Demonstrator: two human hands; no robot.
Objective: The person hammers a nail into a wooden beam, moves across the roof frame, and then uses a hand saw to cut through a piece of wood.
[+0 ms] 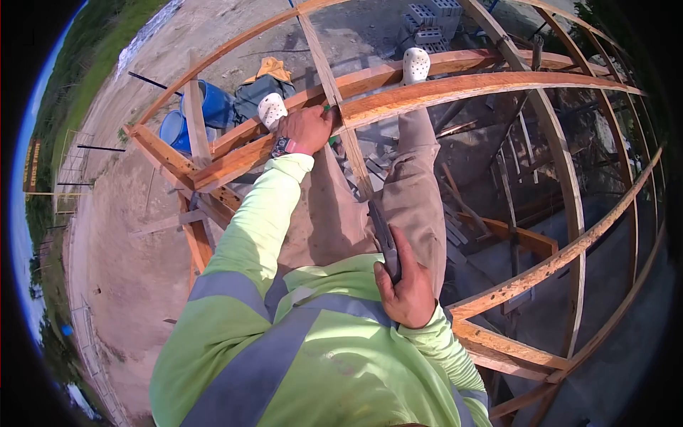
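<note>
I am up on a timber roof frame, looking down past my high-visibility shirt. My left hand (307, 128), with a watch on the wrist, reaches forward and pinches a small green object (327, 108) against a thin wooden batten (334, 99) where it crosses a thick beam (455, 87). My right hand (409, 288) rests by my thigh, closed around a dark, long tool (384, 242); its head is not visible. My feet in white clogs (272, 108) (416, 64) stand on the beams.
Long curved battens (569, 249) and rafters span open gaps over a drop to the building interior. On the ground below are blue barrels (210, 107), a stack of concrete blocks (430, 18) and bare dirt at the left.
</note>
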